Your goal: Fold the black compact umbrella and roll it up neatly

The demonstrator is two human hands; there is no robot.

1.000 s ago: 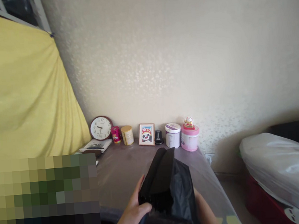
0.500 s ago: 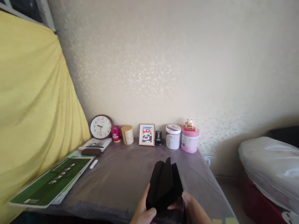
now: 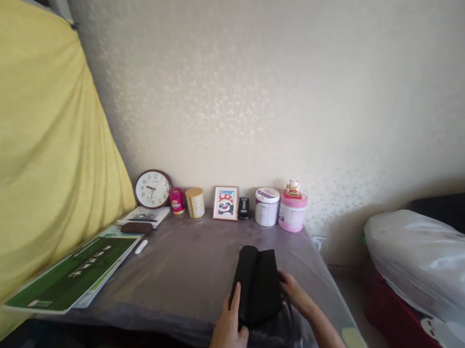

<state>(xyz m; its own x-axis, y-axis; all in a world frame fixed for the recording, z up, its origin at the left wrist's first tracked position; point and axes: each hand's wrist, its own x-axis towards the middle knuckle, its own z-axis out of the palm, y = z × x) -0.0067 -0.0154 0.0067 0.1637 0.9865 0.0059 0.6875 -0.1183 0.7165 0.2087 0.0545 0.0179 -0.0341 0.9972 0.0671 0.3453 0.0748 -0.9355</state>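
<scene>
A black folded case or pouch (image 3: pixel 261 284), its exact kind unclear, is held above the front right part of the table. My left hand (image 3: pixel 230 327) grips its left side, with fingers along the edge and the thumb at the lower corner. At the right edge, my right hand (image 3: pixel 293 290) pinches the flat flap, its fingertips partly hidden behind the material. A dark strap or cord (image 3: pixel 290 319) hangs below the case near my right wrist.
Along the wall stand a clock (image 3: pixel 153 189), a pink can (image 3: pixel 176 201), a panda picture frame (image 3: pixel 225 203) and tubs (image 3: pixel 267 207). Green sheets (image 3: pixel 73 272) and a brown case (image 3: pixel 136 227) lie left on the table (image 3: pixel 183 269). A plastic-covered bundle (image 3: pixel 428 255) is at right.
The raised black flap has come down flatter to the right. My right hand has moved from beneath the case to its right edge. The view has shifted slightly.
</scene>
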